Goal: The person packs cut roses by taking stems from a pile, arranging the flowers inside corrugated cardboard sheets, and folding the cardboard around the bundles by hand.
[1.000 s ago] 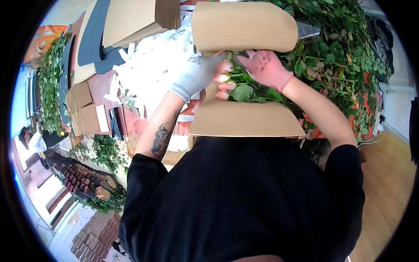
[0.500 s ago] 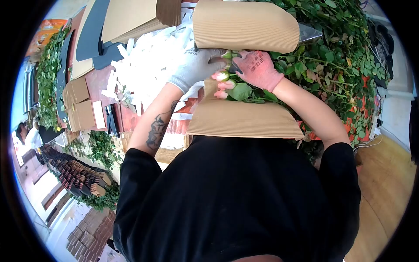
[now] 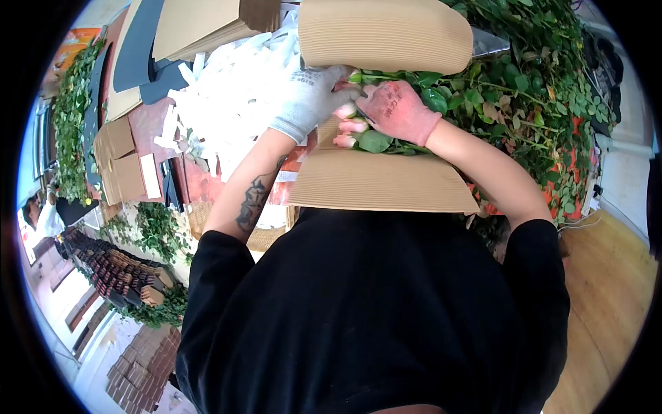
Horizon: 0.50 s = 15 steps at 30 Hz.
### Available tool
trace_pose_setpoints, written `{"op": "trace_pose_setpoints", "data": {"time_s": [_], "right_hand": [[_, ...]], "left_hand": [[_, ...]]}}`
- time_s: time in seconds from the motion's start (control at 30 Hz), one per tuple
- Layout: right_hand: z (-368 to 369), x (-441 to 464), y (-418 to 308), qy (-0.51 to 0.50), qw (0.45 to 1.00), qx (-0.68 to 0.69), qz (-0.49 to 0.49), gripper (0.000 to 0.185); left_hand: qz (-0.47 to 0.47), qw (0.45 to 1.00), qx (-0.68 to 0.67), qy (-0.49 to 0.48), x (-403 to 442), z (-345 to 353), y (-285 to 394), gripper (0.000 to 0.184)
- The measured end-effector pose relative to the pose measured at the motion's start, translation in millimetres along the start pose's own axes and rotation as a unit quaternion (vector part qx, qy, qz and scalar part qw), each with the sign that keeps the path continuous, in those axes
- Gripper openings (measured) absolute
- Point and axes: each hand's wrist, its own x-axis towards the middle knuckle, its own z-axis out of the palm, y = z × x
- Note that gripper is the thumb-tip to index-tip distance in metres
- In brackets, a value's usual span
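Pink roses [image 3: 353,125] lie with their heads to the left on a corrugated cardboard sheet [image 3: 383,183], whose far part [image 3: 386,34] curves up above the flowers. My left hand [image 3: 314,98], in a pale grey glove, is closed around the rose heads at the far side, its fingertips partly hidden. My right hand [image 3: 400,110], in a pink glove, is closed just right of the heads, over the stems. The two hands' fingertips nearly meet over a rose. Green leaves [image 3: 376,141] show below my right hand.
White paper strips [image 3: 238,93] are heaped left of my left hand. Stacked cardboard sheets [image 3: 200,27] stand at the back left. Leafy rose stems [image 3: 524,103] pile up on the right. A person in white [image 3: 49,219] is at the far left.
My hands have come closer together over the rose heads, and the fingers of my left hand have curled in more. The whole view has shifted slightly.
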Motion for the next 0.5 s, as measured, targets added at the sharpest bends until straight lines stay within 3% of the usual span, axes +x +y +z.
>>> {"op": "trace_pose_setpoints", "data": {"time_s": [0.1, 0.3, 0.5], "right_hand": [[1, -3, 2, 0.026, 0.999, -0.003, -0.019, 0.013], [-2, -1, 5, -0.021, 1.000, -0.010, 0.004, 0.017], [-2, 0, 7, -0.041, 0.999, 0.022, 0.023, 0.018]], "left_hand": [[0.037, 0.998, -0.004, 0.043, 1, 11, -11, 0.041], [0.044, 0.997, -0.018, 0.066, -3, 11, -17, 0.037], [0.049, 0.997, -0.019, 0.051, -7, 2, -12, 0.032]]}}
